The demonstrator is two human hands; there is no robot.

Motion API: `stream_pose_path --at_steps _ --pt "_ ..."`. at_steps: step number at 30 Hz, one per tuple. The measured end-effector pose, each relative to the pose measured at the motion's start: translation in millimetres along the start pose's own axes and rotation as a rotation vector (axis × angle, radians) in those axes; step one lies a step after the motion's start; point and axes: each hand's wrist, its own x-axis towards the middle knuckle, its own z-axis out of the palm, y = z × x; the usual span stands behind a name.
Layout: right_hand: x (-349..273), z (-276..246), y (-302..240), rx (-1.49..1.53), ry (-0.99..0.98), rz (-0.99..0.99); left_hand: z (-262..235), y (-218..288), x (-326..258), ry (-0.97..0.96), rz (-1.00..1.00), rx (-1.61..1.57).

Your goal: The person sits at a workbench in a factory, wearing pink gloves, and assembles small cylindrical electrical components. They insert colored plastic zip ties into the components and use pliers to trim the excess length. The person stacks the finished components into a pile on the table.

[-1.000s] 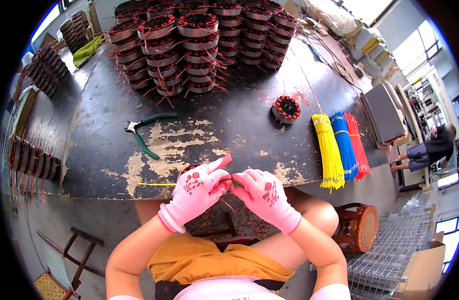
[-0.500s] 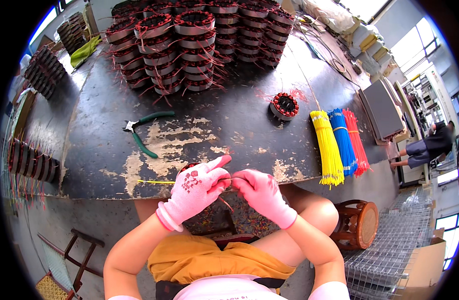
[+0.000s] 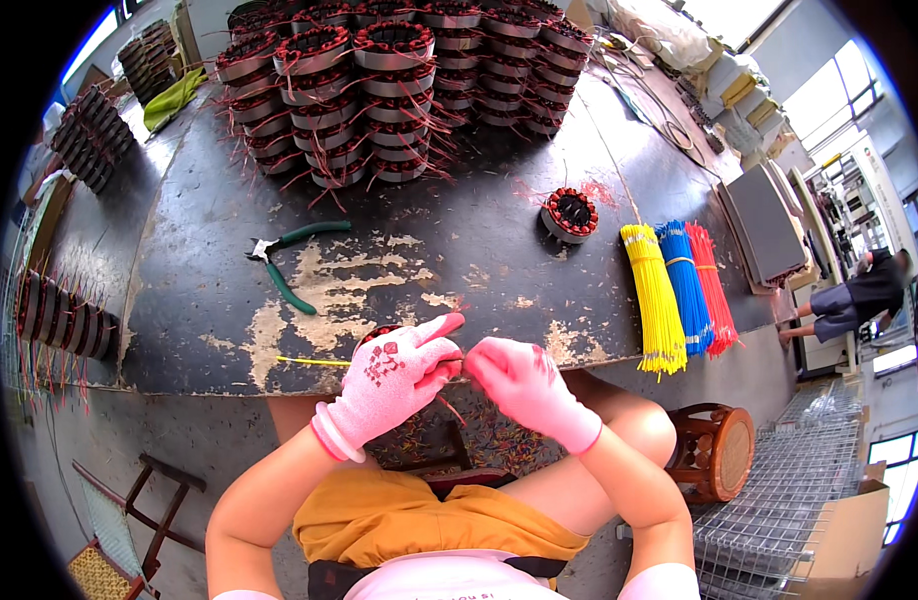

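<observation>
While pinched together at the bench edge, left hand (image 3: 391, 378) and right hand (image 3: 524, 378) on a yellow wire (image 3: 314, 361).

Landmark: green-handled pliers (image 3: 291, 262) on the dark worktable (image 3: 459, 250).

- Behind the pliers — stacked wound stators (image 3: 379, 90) fill the far edge; red leads splay forward, no hand path through.
- Right of the pliers — bare tabletop as far as a lone stator (image 3: 569, 213).
- Further right: yellow (image 3: 654, 300), blue (image 3: 684, 290) and red wire bundles (image 3: 714, 290) lie side by side, blocking that edge.
- Near side of the pliers: bare worn strip, then left hand (image 3: 394, 385) and right hand (image 3: 524, 385) meeting at the table edge.
- Left: a row of stators (image 3: 64, 320) lines the side.
</observation>
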Motion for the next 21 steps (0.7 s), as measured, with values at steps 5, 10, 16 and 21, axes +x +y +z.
stream_pose_path --at_steps 5,10,16,21 --pt "-3 -8 -13 0.358 -0.161 0.29 -1 1 -3 -0.032 -0.012 0.001" --pt "-49 -29 1 -0.081 0.132 0.251 -4 2 -3 -0.011 -0.011 0.009" --pt "-20 0 -21 -0.873 0.541 -0.605 -3 3 -2 0.008 -0.049 -0.017" --pt "-3 14 11 -0.726 0.443 -0.576 -2 3 0 0.011 -0.017 0.013"
